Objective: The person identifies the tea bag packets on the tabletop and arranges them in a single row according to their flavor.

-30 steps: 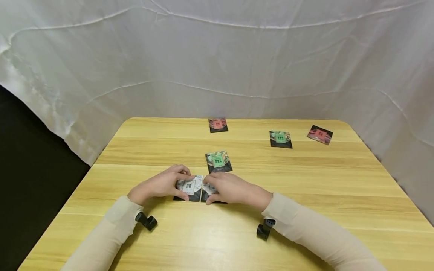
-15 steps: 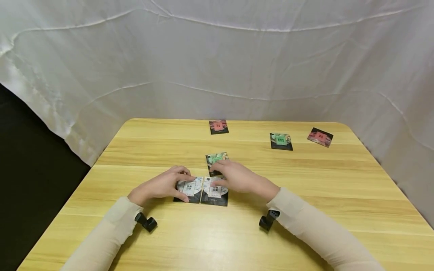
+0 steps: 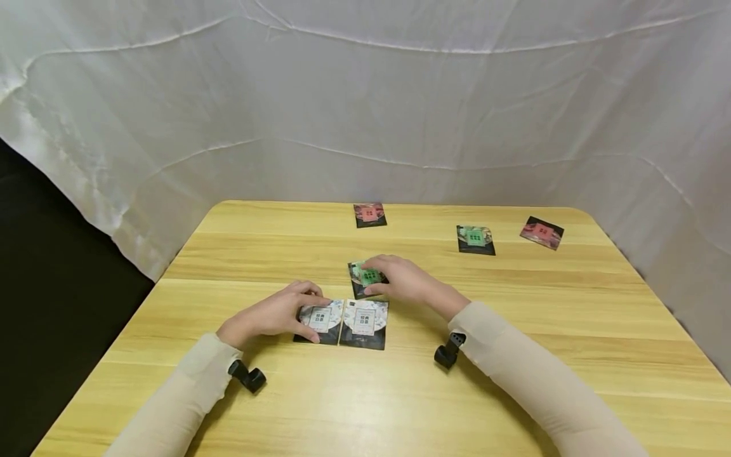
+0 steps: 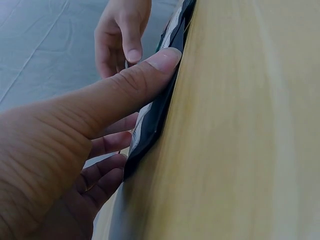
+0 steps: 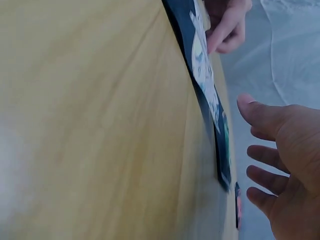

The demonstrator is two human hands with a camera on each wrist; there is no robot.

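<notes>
My left hand (image 3: pixel 275 312) holds a flat white-and-black sachet (image 3: pixel 320 317), thumb at its near edge and fingers toward its far side; in the left wrist view the thumb (image 4: pixel 150 70) lies along the dark edge. Just right of it, with a narrow gap between, lies a second white-and-black sachet (image 3: pixel 365 321). Behind that one is a green-labelled sachet (image 3: pixel 359 289), partly covered by my right hand (image 3: pixel 410 284). In the right wrist view, that hand's thumb and fingers (image 5: pixel 262 182) are spread and hover apart from the sachets, gripping nothing.
Toward the back of the wooden table (image 3: pixel 365 406) lie a red-labelled sachet (image 3: pixel 370 214), another green-labelled sachet (image 3: pixel 476 240) and a second red-labelled sachet (image 3: pixel 542 233) at the right. A pale curtain (image 3: pixel 365 101) hangs behind the table.
My right hand has let go of the right white sachet and moved away over the green-labelled sachet behind it, uncovering the white one. The left hand has stayed in place.
</notes>
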